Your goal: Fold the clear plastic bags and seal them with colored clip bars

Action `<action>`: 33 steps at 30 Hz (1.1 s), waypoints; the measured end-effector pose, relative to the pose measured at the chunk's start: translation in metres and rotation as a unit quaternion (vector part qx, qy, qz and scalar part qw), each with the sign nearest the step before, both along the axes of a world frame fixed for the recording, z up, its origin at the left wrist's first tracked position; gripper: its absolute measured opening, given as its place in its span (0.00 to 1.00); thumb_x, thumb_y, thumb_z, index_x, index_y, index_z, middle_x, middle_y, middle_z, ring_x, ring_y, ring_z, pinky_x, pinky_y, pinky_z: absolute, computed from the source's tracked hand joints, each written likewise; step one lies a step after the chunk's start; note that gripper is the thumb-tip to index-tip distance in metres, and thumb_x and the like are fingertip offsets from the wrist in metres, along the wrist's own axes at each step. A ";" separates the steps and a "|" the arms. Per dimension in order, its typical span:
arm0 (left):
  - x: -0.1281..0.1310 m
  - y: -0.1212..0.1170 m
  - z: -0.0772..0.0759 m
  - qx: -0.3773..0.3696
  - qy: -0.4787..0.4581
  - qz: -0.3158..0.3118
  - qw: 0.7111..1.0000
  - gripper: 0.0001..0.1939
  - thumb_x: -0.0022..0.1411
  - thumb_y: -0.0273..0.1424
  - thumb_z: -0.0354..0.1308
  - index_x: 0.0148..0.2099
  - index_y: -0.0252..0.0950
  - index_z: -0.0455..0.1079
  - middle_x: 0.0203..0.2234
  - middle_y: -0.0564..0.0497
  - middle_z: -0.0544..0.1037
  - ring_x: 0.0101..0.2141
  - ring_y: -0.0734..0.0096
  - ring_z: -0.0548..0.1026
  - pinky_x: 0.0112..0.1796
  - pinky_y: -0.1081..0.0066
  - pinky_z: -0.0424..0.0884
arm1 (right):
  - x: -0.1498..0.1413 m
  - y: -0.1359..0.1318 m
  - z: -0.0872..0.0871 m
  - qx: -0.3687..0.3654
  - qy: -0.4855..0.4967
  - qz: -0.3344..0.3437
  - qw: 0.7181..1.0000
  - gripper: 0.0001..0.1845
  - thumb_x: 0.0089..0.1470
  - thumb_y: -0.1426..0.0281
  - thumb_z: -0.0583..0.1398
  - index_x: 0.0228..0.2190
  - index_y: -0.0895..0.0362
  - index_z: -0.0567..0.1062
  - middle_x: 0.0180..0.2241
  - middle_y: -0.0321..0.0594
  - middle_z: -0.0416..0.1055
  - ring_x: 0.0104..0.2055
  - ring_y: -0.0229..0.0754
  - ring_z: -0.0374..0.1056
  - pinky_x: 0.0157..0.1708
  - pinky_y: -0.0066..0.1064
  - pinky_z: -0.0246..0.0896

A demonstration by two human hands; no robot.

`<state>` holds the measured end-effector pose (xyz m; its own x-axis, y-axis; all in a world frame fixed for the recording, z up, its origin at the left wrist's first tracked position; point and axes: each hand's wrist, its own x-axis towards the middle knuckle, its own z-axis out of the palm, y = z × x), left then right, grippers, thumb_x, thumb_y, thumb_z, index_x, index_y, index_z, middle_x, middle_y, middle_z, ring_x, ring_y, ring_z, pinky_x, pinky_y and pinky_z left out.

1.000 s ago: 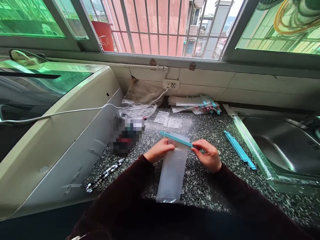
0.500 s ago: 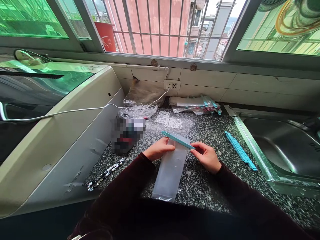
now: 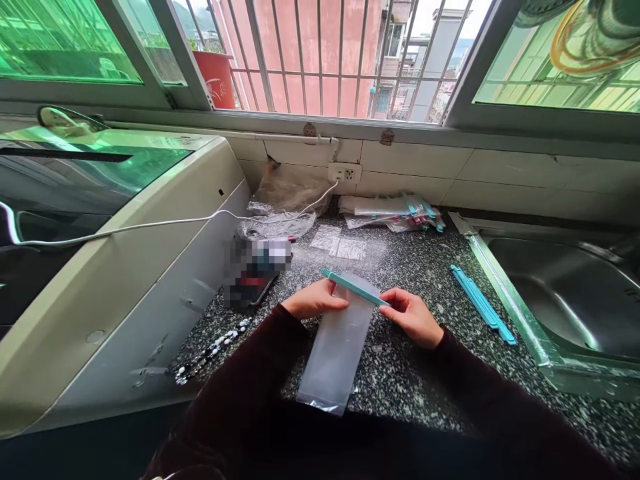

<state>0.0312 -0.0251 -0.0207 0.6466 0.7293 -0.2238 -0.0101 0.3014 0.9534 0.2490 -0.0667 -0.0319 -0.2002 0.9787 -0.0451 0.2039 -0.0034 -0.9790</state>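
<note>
A frosted clear plastic bag (image 3: 336, 360) hangs slanting over the speckled counter, its lower end toward me. Across its upper part lies a teal bag clip (image 3: 356, 288), a long narrow strip that sticks out past both sides of the bag. My left hand (image 3: 316, 300) grips the bag's left edge just under the clip, thumb in front and the other fingers mostly hidden behind. With thumb and fingertips, my right hand (image 3: 411, 317) pinches the right end of the clip. Whether the clip is fully closed on the bag is not clear.
More teal clips (image 3: 483, 305) lie beside the steel sink (image 3: 560, 287). Clipped bags (image 3: 390, 212) and small clear packets (image 3: 349, 248) are at the back. A beaded string (image 3: 215, 347) and a blurred-out object (image 3: 255, 270) lie left, near a white appliance (image 3: 200, 220) crossed by a cable (image 3: 165, 225).
The bag's lower end has swung slightly toward me and left. Both hands keep their hold, with the clip shifted a little left and down.
</note>
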 end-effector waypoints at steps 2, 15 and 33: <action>-0.001 0.000 0.001 0.005 0.006 -0.001 1.000 0.21 0.37 0.29 0.67 0.38 0.29 0.72 0.28 0.48 0.77 0.31 0.67 0.71 0.35 0.70 0.65 | 0.000 -0.001 0.001 -0.009 0.001 0.003 1.000 0.16 0.37 0.60 0.65 0.26 0.57 0.71 0.25 0.36 0.71 0.29 0.38 0.66 0.33 0.34 0.62; 0.005 0.001 -0.001 0.025 -0.075 0.192 0.978 0.21 0.40 0.42 0.67 0.32 0.31 0.70 0.21 0.55 0.70 0.20 0.81 0.63 0.21 0.80 0.56 | 0.000 0.000 0.002 -0.025 0.039 -0.033 0.998 0.19 0.32 0.58 0.67 0.25 0.57 0.70 0.24 0.34 0.69 0.27 0.37 0.64 0.32 0.32 0.61; 0.003 0.003 0.005 0.046 -0.085 0.245 0.965 0.22 0.38 0.43 0.67 0.21 0.32 0.62 0.13 0.60 0.57 0.15 0.86 0.52 0.18 0.78 0.44 | -0.002 0.000 0.000 -0.012 -0.016 -0.009 1.000 0.21 0.34 0.55 0.66 0.27 0.56 0.70 0.26 0.36 0.70 0.29 0.38 0.66 0.32 0.33 0.63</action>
<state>0.0347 -0.0222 -0.0158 0.2403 0.9685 -0.0653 -0.2890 0.1356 0.9477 0.2470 -0.0667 -0.0316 -0.1799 0.9809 -0.0746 0.2353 -0.0307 -0.9714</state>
